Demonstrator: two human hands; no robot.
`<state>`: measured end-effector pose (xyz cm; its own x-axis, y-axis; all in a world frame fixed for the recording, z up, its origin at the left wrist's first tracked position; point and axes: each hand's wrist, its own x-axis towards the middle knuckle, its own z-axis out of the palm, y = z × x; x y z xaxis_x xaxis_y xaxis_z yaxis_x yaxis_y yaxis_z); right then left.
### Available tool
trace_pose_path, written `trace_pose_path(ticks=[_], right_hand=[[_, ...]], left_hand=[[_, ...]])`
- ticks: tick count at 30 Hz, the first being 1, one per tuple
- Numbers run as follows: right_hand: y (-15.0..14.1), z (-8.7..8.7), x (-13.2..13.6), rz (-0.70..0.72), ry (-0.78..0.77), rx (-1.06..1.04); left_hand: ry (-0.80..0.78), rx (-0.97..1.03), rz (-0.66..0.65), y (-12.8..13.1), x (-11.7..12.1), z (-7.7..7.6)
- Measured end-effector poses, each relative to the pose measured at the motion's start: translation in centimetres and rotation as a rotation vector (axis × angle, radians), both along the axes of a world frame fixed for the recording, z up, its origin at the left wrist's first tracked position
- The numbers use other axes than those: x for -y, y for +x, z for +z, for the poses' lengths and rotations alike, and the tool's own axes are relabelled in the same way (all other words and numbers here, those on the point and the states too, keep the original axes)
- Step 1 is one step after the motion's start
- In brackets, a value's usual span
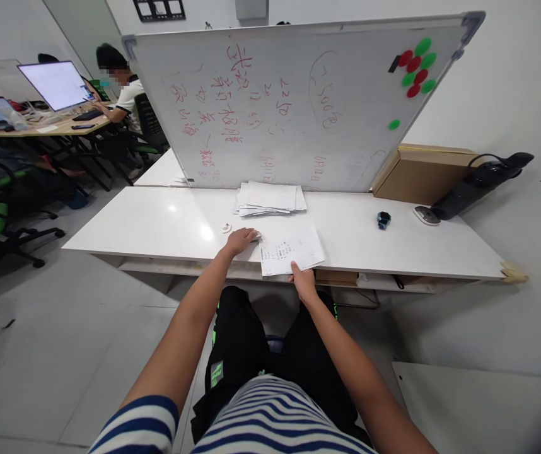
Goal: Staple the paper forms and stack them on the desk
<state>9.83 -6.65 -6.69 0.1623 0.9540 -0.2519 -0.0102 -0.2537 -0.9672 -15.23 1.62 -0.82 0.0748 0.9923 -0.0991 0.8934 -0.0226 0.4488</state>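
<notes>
My right hand [302, 282] pinches the near edge of a few white paper sheets [292, 249], thumb on top. Rows of dark writing cover the top sheet, which hangs slightly over the table's front edge. At the sheets' left edge my left hand [242, 241] is closed over a small pale object [256, 237] mostly hidden under the fingers; its kind cannot be made out. Left of that hand lies a small round white item [226, 227]. Behind the sheets, a loose stack of white papers [270, 198] rests against the foot of the whiteboard.
A whiteboard [270, 107] with red writing and magnets stands along the back of the white table [119, 221]. To the right are a watch [383, 219], a computer mouse [426, 215], a black bottle [478, 186] and a cardboard box [422, 173]. A person [126, 101] sits at another desk.
</notes>
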Motion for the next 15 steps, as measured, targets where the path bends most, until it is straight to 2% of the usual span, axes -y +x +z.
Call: trace_pose_path(ticks=[15], right_hand=[[0.4,0.13,-0.02,0.009,0.046,-0.011]], left_hand=[[-0.001,-0.033,0.018,0.85,0.2,0.65]])
